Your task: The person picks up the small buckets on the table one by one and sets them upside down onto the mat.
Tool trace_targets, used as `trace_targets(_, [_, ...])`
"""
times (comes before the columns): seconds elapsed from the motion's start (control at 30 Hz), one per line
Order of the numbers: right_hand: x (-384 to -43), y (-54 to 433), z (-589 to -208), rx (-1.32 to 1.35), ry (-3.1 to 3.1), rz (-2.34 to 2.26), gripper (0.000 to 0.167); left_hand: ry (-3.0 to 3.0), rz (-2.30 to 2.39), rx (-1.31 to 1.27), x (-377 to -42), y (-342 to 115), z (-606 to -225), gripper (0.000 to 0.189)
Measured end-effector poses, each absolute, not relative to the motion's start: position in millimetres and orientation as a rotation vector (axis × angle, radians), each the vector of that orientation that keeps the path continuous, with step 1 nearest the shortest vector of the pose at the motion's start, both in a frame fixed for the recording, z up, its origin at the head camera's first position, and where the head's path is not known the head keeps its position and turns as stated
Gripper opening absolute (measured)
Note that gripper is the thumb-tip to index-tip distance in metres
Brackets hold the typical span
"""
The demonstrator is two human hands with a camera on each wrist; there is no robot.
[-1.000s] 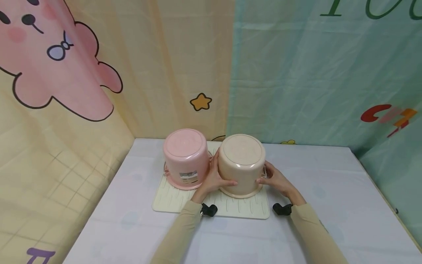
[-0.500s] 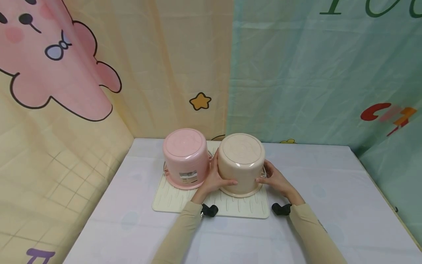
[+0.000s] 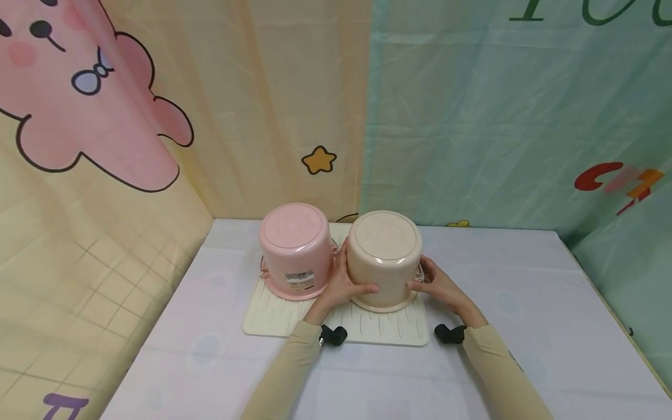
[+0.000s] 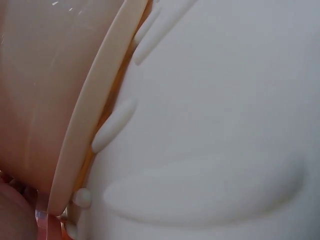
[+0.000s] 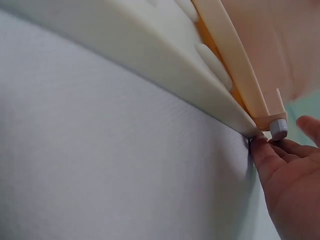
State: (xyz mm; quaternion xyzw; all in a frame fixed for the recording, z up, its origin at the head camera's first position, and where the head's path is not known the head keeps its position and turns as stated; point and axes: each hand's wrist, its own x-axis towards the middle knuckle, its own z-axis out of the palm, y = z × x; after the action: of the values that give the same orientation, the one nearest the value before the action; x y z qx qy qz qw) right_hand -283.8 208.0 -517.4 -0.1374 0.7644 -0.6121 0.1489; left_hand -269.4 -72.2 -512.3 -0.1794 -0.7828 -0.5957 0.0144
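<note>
An upside-down cream bucket [image 3: 385, 256] stands rim-down on the right part of a ridged off-white mat [image 3: 278, 324]. My left hand [image 3: 338, 286] holds its left side, thumb across the front and fingers reaching round behind. On the other side my right hand [image 3: 441, 287] grips it near the handle joint, thumb at the front. The left wrist view shows the bucket's rim [image 4: 82, 120] at the mat's raised ribs. In the right wrist view, fingers [image 5: 270, 160] are low beside the rim and the mat's edge. Part of the far fingers is hidden behind the bucket.
Left of the cream bucket, a pink bucket [image 3: 295, 251] also stands upside down on the mat, close to my left hand. The mat lies on a white-covered table [image 3: 184, 350]. Printed curtains [image 3: 446, 116] hang right behind the table and along its sides.
</note>
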Motion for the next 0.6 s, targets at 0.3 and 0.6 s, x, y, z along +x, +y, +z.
trace_targets(0.3, [-278.6, 206.1, -515.5, -0.343, 2.221, -1.717, 0.092, -2.547, -1.784, -0.426, -262.1, -76.4, -511.6, 0.133])
trace_targets(0.6, [-268.4, 205.9, -511.8, -0.287, 2.288, -1.603, 0.088, -2.514, -1.881, -0.504, -230.0, -94.3, -489.5, 0.103])
